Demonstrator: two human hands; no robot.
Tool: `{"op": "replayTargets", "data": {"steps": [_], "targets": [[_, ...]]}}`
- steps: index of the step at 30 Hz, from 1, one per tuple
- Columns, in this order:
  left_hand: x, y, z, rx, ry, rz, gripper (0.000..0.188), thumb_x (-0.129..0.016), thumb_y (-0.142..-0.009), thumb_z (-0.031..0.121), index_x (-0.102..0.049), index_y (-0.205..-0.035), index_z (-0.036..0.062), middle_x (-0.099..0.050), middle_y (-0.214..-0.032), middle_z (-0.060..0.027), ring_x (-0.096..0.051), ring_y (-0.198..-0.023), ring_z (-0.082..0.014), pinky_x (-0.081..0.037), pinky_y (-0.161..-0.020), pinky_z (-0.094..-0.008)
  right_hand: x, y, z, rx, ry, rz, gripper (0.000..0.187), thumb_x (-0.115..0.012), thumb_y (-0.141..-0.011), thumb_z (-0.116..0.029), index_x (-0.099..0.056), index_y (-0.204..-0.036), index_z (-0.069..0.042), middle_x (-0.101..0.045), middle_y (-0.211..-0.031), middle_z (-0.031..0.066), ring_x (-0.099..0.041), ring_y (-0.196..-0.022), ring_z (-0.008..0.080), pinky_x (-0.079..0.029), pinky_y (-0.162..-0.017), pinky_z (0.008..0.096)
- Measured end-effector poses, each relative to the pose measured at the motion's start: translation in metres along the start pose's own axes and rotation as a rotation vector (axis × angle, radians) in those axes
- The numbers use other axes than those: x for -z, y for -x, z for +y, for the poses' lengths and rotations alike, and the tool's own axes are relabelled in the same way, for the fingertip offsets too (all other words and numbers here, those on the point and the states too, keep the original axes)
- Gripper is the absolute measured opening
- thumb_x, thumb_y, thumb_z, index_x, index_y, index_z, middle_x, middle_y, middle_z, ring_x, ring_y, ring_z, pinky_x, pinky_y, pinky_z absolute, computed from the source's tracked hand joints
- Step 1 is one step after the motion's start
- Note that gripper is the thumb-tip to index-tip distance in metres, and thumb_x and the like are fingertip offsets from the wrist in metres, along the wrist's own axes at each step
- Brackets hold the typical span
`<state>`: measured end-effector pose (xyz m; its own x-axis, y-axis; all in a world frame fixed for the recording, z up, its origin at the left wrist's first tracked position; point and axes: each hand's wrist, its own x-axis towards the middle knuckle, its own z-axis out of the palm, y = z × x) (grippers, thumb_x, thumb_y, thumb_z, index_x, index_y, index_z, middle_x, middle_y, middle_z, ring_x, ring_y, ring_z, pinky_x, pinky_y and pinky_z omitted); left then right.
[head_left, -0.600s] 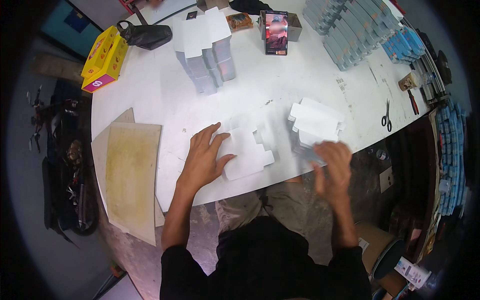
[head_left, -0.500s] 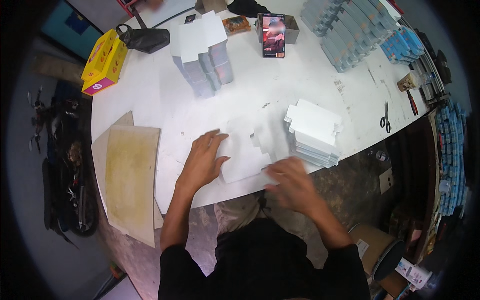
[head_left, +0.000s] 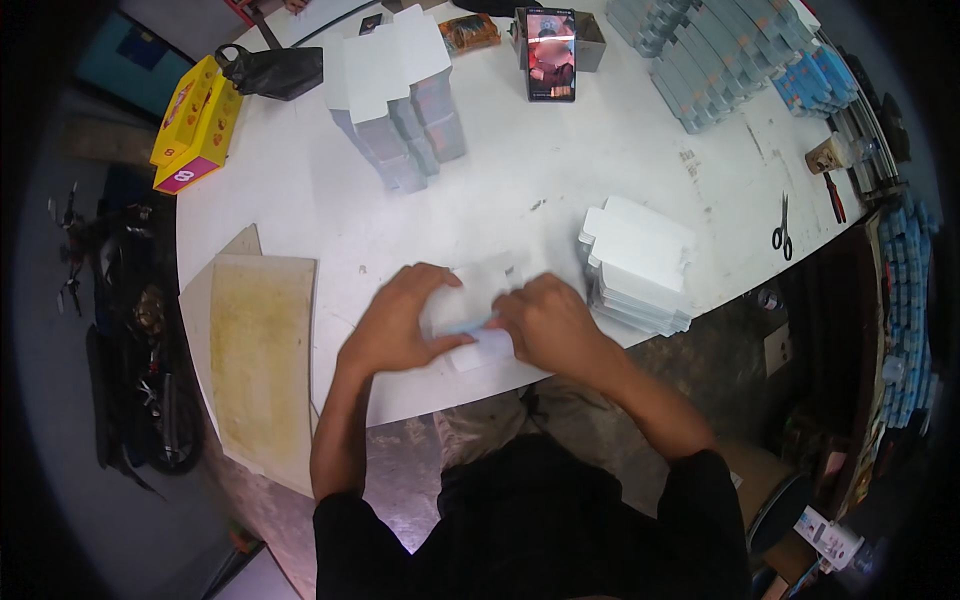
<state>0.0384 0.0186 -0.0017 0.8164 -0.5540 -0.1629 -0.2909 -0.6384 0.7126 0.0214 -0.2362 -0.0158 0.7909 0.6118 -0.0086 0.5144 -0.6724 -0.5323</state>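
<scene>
A flat white carton blank (head_left: 477, 281) lies on the table in front of me, and its near part is lifted and folded over, showing a light blue strip. My left hand (head_left: 398, 318) curves round its left side, fingers at the far part and thumb pressed on the fold. My right hand (head_left: 548, 322) pinches the folded edge on the right with fingers closed; its fingertips are partly hidden. To the right of it stands a stack of white carton blanks (head_left: 637, 250). Farther off is a taller stack of them (head_left: 388, 80).
Beige boards (head_left: 262, 350) overhang the table's left edge. Yellow boxes (head_left: 195, 130) and a black bag (head_left: 275, 75) stand far left. A phone (head_left: 551, 55) leans against a container at the back. Scissors (head_left: 783, 230) lie right, below rows of grey-blue cartons (head_left: 720, 60).
My right hand has moved left and forward onto the blank and taken its edge. The blank's near part has been folded up. My left hand has shifted slightly right.
</scene>
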Motion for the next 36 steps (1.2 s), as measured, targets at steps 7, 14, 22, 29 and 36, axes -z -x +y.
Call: {"op": "replayTargets", "data": {"steps": [7,14,22,29,36], "targets": [[0.001,-0.009,0.016,0.148,-0.348,0.277,0.123,-0.101,-0.058,0.034,-0.036,-0.161,0.0187,-0.040,-0.158,-0.0196,-0.037,-0.144,-0.0402,-0.029,-0.118,-0.0554,-0.002,-0.037,-0.006,-0.301,0.048,0.238,0.056,-0.091,-0.073,-0.030,-0.062,-0.115,-0.005,-0.057,-0.105,0.0151,-0.057,-0.101,0.0328,-0.041,-0.081,0.0456],[-0.006,-0.008,0.027,0.176,-0.418,0.274,0.132,-0.101,-0.053,0.044,-0.031,-0.162,0.0156,-0.026,-0.165,-0.0236,-0.026,-0.151,-0.0415,-0.024,-0.119,-0.0578,0.001,-0.035,-0.019,-0.358,0.139,0.271,0.061,-0.095,-0.067,-0.032,-0.063,-0.112,-0.007,-0.058,-0.105,0.0138,-0.058,-0.102,0.0318,-0.042,-0.082,0.0454],[-0.005,0.003,0.016,0.184,-0.372,0.270,0.128,-0.099,-0.058,0.045,-0.030,-0.163,0.0173,-0.027,-0.165,-0.0242,-0.024,-0.152,-0.0423,-0.025,-0.120,-0.0561,-0.004,-0.018,-0.022,0.032,0.115,0.321,0.040,-0.083,-0.075,-0.015,-0.068,-0.111,-0.005,-0.062,-0.107,0.0128,-0.059,-0.101,0.0307,-0.043,-0.084,0.0428],[-0.015,0.041,0.019,-0.122,0.271,0.719,0.136,-0.067,-0.061,0.094,-0.034,-0.159,0.0057,-0.036,-0.162,-0.0202,-0.032,-0.150,-0.0361,-0.026,-0.118,-0.0530,0.027,0.038,-0.036,0.251,-0.054,0.600,0.024,-0.071,-0.076,0.005,-0.075,-0.098,-0.004,-0.069,-0.097,0.0100,-0.064,-0.092,0.0286,-0.047,-0.085,0.0430],[-0.024,0.031,0.009,0.044,0.203,0.599,0.049,-0.085,-0.085,0.024,-0.066,-0.124,0.0024,-0.062,-0.137,-0.0170,-0.057,-0.130,-0.0303,-0.043,-0.110,-0.0426,0.075,0.113,0.036,-0.282,0.417,0.397,0.029,-0.076,-0.085,-0.006,-0.070,-0.113,-0.004,-0.071,-0.113,0.0131,-0.065,-0.106,0.0310,-0.041,-0.100,0.0454]]}}
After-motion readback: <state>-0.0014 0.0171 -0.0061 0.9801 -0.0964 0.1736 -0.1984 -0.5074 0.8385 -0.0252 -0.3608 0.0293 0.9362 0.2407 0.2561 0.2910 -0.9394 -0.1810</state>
